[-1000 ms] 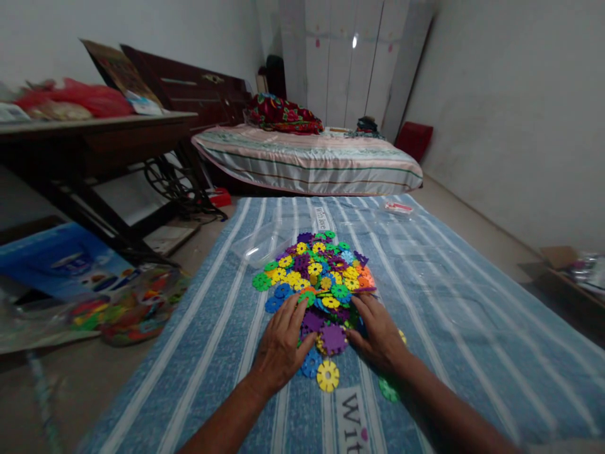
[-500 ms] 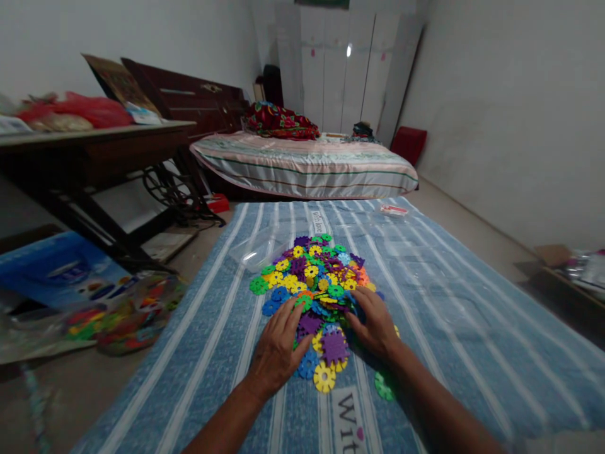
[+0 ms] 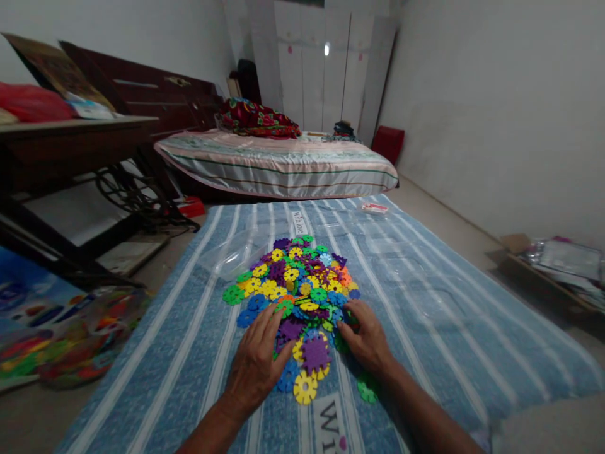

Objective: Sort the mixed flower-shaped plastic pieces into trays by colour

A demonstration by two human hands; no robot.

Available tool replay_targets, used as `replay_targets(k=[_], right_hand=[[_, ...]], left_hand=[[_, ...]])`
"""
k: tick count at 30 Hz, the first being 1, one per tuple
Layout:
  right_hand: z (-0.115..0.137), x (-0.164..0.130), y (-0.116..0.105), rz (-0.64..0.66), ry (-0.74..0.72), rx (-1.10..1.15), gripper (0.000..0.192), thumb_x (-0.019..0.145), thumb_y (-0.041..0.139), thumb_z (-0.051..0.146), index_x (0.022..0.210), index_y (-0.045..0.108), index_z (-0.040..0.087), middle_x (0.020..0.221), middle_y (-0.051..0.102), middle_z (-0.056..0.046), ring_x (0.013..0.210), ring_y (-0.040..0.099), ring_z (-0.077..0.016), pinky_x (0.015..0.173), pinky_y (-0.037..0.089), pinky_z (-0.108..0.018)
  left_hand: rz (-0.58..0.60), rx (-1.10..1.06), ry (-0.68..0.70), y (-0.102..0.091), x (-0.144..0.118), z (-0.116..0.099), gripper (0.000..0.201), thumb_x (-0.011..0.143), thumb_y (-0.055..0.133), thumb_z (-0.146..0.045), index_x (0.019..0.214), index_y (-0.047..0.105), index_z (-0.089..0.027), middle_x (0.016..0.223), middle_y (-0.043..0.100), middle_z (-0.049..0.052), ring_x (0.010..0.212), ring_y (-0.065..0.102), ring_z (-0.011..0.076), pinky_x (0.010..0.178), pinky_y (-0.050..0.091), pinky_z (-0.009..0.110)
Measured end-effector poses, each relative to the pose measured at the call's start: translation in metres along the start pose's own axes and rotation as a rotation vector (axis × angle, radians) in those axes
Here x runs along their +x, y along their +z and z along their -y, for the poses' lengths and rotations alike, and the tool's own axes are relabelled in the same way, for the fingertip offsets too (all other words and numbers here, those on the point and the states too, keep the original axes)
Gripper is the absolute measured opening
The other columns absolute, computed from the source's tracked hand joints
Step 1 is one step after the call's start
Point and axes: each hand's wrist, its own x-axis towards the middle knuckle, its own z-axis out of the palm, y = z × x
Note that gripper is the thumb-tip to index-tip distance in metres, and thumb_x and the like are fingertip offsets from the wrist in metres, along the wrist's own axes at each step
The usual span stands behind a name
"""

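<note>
Head view: pile of snowflake discs (image 3: pixel 295 284), mixed yellow, green, blue, purple, orange, sits mid-width on a blue striped mat (image 3: pixel 425 302) spread on the floor, a bit toward its near end. Left hand (image 3: pixel 255 362) lies flat, palm down, fingers spread on the near-left rim of the pile, nothing pinched in its grip. Right hand (image 3: pixel 366 337) lies on the near-right rim, fingers slightly curled onto the discs; cannot tell whether its grip holds one. Between the two hands lies a purple disc (image 3: pixel 316 353), with a yellow disc (image 3: pixel 305 388) just nearer the person and a blue disc (image 3: pixel 287 378) touching the left hand's fingers. One green disc (image 3: pixel 366 389) lies apart beside the right wrist. Clear plastic bag (image 3: pixel 231 255) lies at the pile's far-left edge. White label with dark lettering (image 3: pixel 331 425) runs along the mat's near edge. Left of the mat on the floor, a bag of coloured pieces (image 3: pixel 89 334). Beyond the mat's far end, a striped mattress (image 3: pixel 278 164); dark table (image 3: pixel 70 135) at far left; white wardrobe (image 3: pixel 321 69) at the back wall.
</note>
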Motion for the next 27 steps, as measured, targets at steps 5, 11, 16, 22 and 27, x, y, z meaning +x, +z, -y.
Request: replay_targets(k=[5, 11, 16, 22, 27], right_hand=[[0.008, 0.003, -0.003, 0.03, 0.041, 0.102, 0.028, 0.083, 0.059, 0.038, 0.104, 0.067, 0.021, 0.114, 0.066, -0.011, 0.111, 0.06, -0.0272, 0.099, 0.048, -0.047], [0.007, 0.0, -0.003, 0.031, 0.049, 0.149, 0.025, 0.084, 0.06, 0.04, 0.099, 0.068, 0.022, 0.113, 0.067, -0.011, 0.11, 0.062, -0.0282, 0.098, 0.049, -0.047], [0.001, -0.004, -0.001, 0.055, 0.054, 0.139, 0.026, 0.084, 0.061, 0.042, 0.099, 0.068, 0.022, 0.114, 0.067, -0.012, 0.11, 0.061, -0.0302, 0.097, 0.049, -0.051], [-0.003, -0.007, 0.001, 0.048, 0.055, 0.121, 0.028, 0.084, 0.061, 0.044, 0.101, 0.069, 0.022, 0.115, 0.067, -0.012, 0.111, 0.061, -0.032, 0.099, 0.048, -0.054], [-0.001, -0.007, 0.002, 0.041, 0.058, 0.1, 0.029, 0.084, 0.061, 0.047, 0.098, 0.071, 0.023, 0.112, 0.069, -0.012, 0.108, 0.063, -0.033, 0.095, 0.051, -0.053]], left_hand=[[-0.011, -0.016, -0.006, 0.004, 0.002, -0.005, 0.06, 0.091, 0.052, -0.03, 0.146, 0.03, -0.023, 0.137, 0.053, 0.015, 0.129, 0.05, 0.0296, 0.103, 0.047, 0.049], [-0.075, -0.045, -0.089, 0.003, 0.007, 0.001, 0.049, 0.089, 0.055, -0.039, 0.134, 0.046, -0.021, 0.131, 0.059, 0.014, 0.123, 0.055, 0.0286, 0.102, 0.048, 0.048], [-0.137, -0.01, -0.29, -0.001, 0.023, 0.04, 0.044, 0.09, 0.05, -0.05, 0.118, 0.057, -0.017, 0.124, 0.062, 0.015, 0.119, 0.057, 0.0285, 0.101, 0.049, 0.047], [-0.083, 0.081, -0.56, 0.007, 0.046, 0.088, 0.048, 0.091, 0.038, -0.056, 0.096, 0.062, -0.015, 0.101, 0.066, 0.015, 0.1, 0.064, 0.0287, 0.091, 0.051, 0.047], [-0.089, 0.078, -0.64, 0.026, 0.062, 0.078, 0.044, 0.091, 0.037, -0.052, 0.092, 0.062, -0.015, 0.096, 0.066, 0.015, 0.098, 0.064, 0.0297, 0.087, 0.051, 0.046]])
